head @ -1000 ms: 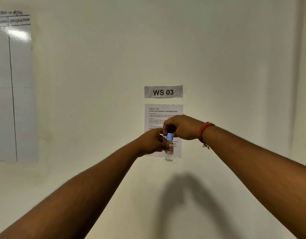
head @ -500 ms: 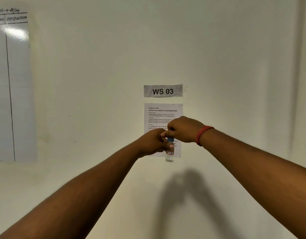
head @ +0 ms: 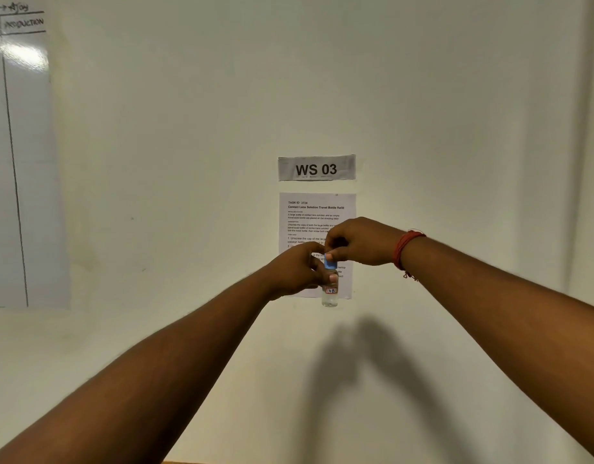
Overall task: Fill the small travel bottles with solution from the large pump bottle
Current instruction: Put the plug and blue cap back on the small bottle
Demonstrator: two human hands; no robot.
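Observation:
A small clear travel bottle [head: 329, 298] with a numbered red-edged label is held upright in the air in front of the wall. My left hand [head: 297, 274] grips its body, thumb on the front. My right hand [head: 359, 242], with a red thread at the wrist, comes from above and pinches the bottle's blue cap [head: 330, 263] between fingertips. The cap sits on the bottle's neck. The large pump bottle is out of view.
Behind the hands a white wall carries a "WS 03" sign [head: 316, 168] and a printed task sheet [head: 317, 212]. A whiteboard [head: 17, 155] hangs at the far left. A sliver of wooden surface [head: 185, 462] shows at the bottom edge.
My right hand has turned on the cap: half a second ago its fingers covered the cap, now the blue cap shows below them again. The bottle has stayed in place.

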